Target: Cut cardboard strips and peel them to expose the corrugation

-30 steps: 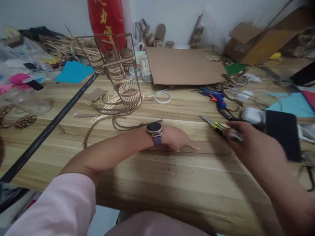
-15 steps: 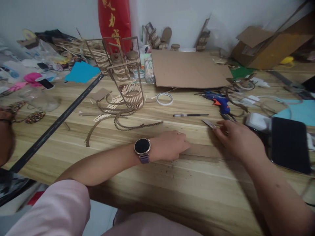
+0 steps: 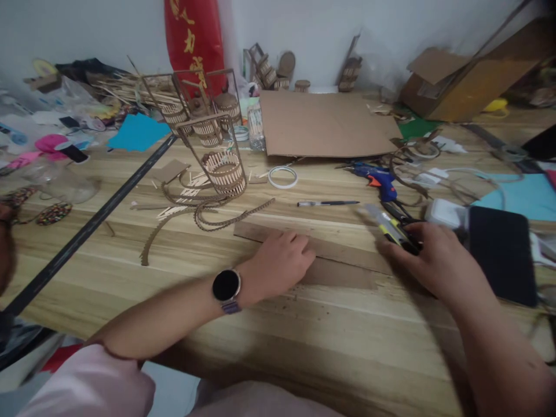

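The right hand (image 3: 434,255) is being seen with its fingers curled firmly, the yellow-and-black utility knife (image 3: 394,230) being gripped there, its blurred blade being pointed toward the pen (image 3: 328,203). By the left hand (image 3: 280,263), palm down and fingers half bent, the cardboard strips (image 3: 347,255) are being covered in part on the wooden table (image 3: 369,330), and whether an edge is being pinched cannot be told; their bare right part is being shown between both hands.
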The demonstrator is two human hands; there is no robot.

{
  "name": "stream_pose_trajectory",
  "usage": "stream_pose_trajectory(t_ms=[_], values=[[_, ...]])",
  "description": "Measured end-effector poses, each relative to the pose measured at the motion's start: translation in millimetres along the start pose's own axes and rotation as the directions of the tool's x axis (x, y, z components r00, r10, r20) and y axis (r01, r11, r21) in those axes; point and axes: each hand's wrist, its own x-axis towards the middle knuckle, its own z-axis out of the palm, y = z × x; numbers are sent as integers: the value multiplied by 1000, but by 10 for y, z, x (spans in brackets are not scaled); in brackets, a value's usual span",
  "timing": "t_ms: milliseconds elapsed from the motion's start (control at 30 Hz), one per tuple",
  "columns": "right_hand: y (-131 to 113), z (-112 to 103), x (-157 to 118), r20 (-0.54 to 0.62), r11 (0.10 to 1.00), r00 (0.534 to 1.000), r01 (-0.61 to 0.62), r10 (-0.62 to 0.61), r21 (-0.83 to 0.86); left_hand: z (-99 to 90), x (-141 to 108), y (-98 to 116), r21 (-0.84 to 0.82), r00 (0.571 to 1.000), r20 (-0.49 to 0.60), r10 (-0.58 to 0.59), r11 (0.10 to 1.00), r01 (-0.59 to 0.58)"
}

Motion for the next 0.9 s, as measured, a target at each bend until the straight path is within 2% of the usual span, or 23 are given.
stream_pose_trajectory(t_ms=[67, 133, 167, 233, 300, 367, 533, 633, 800, 900], values=[[-26, -92, -37, -28, 994, 996, -79, 81, 72, 31, -122, 78, -51, 999, 43, 2, 999, 0], [-97, -167, -79, 51, 935, 980, -198, 192, 295, 78, -211, 123, -75, 998, 48, -48, 996, 51], [-150, -194, -101, 142, 853, 962, -274, 235, 444, 101, -239, 132, -86, 996, 45, -75, 993, 79], [-277, -221, -149, 354, 582, 906, -420, 230, 697, 136, -268, 127, -108, 992, 47, -118, 987, 123], [-408, -219, -194, 462, 337, 870, -493, 173, 802, 152, -269, 109, -122, 988, 55, -143, 981, 149], [-521, -199, -233, 501, 220, 855, -519, 137, 826, 156, -262, 93, -122, 986, 54, -157, 979, 163], [-716, -153, -303, 584, 147, 810, -586, 65, 797, 195, -257, 69, -127, 983, 13, -183, 975, 183], [-779, -151, -339, 593, 132, 805, -591, 29, 796, 243, -262, 40, -114, 981, -29, -191, 976, 186], [-765, -164, -395, 607, 109, 794, -601, -28, 792, 300, -272, -19, -124, 984, -64, -165, 980, 156], [-724, -165, -426, 629, 45, 770, -628, -109, 777, 330, -274, -35, -139, 985, -84, -152, 980, 139]])
